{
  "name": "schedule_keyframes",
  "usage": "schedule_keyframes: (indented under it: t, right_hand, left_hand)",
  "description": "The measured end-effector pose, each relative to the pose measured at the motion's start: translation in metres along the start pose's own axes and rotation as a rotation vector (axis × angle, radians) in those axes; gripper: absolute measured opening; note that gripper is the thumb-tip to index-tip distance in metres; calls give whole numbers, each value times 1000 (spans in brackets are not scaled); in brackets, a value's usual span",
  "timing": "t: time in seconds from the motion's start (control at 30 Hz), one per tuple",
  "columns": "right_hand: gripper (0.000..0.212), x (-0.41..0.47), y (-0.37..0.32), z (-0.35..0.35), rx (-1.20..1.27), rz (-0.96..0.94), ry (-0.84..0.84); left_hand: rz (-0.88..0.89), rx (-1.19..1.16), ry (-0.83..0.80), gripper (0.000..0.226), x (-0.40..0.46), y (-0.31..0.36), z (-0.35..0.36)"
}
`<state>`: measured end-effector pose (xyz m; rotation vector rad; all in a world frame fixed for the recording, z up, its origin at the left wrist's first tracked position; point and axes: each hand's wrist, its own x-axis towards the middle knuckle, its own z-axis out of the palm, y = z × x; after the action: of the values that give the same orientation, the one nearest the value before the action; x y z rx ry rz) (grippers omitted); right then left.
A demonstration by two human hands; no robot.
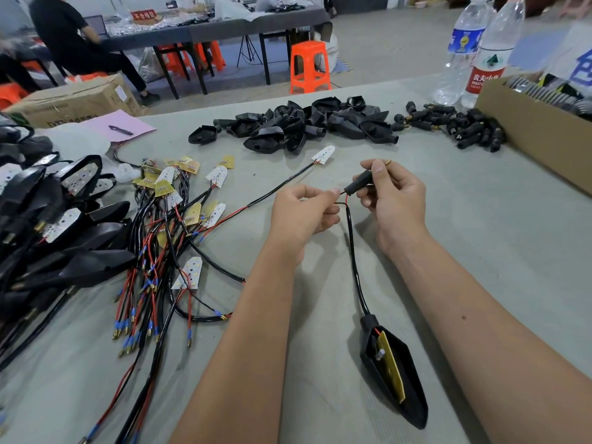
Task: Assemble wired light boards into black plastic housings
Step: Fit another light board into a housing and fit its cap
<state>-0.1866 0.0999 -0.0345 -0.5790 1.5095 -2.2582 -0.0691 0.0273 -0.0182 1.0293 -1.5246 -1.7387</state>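
Observation:
My right hand pinches a small black rubber stem with a brass tip. My left hand pinches the thin red and black wire ends right at the stem's mouth. Their black cable runs down to a black plastic housing lying between my forearms, with a yellow-backed light board tilted inside it. Another wired white board lies beyond my hands.
Loose wired boards tangle at the left, beside stacked assembled housings. Empty housings and black stems are piled at the back. A cardboard box and two bottles stand at the right.

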Motion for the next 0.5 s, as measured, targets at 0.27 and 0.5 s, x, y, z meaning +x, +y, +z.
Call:
schedule_keyframes:
  t: [0.27, 0.5]
  right_hand:
    - [23, 1, 2, 0, 18, 26, -57]
    - [23, 3, 0, -1, 35, 64, -43]
  left_hand:
    - [54, 35, 15, 9, -1, -1, -2]
    - [21, -74, 28, 10, -3, -2, 12]
